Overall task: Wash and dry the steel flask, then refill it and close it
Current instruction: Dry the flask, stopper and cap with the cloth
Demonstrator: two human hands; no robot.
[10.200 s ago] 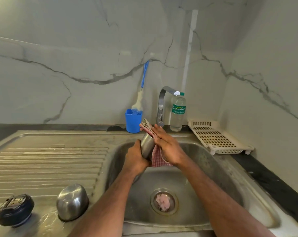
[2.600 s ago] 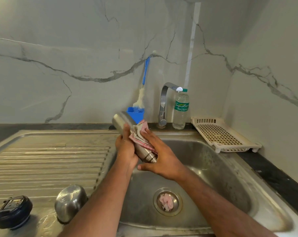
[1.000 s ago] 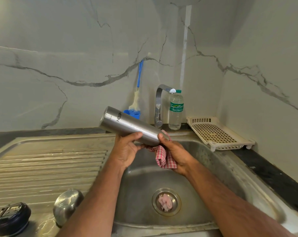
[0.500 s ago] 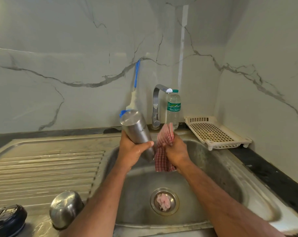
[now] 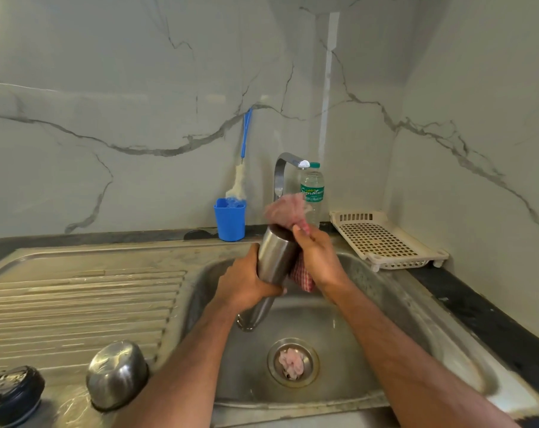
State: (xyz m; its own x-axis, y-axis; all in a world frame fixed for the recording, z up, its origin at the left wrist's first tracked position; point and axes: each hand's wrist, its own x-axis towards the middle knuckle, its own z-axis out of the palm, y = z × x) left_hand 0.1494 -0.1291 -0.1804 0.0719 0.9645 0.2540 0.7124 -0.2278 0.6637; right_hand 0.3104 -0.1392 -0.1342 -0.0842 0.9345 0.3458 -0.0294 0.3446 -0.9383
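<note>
Left hand (image 5: pixel 246 284) fingers wrap the flask (image 5: pixel 274 257) — right hand (image 5: pixel 319 257) pinches the cloth (image 5: pixel 288 211) (blurred).

A blue cup (image 5: pixel 230 223) with a brush (image 5: pixel 241 168) stands just behind the hands, by the wall. A white tray (image 5: pixel 382 240) lies to their right. A pink lump (image 5: pixel 291 361) sits in the drain below the hands.

Grey-veined marble walls (image 5: pixel 138 88) meet in corner; dark counter (image 5: pixel 478 307) below.
</note>
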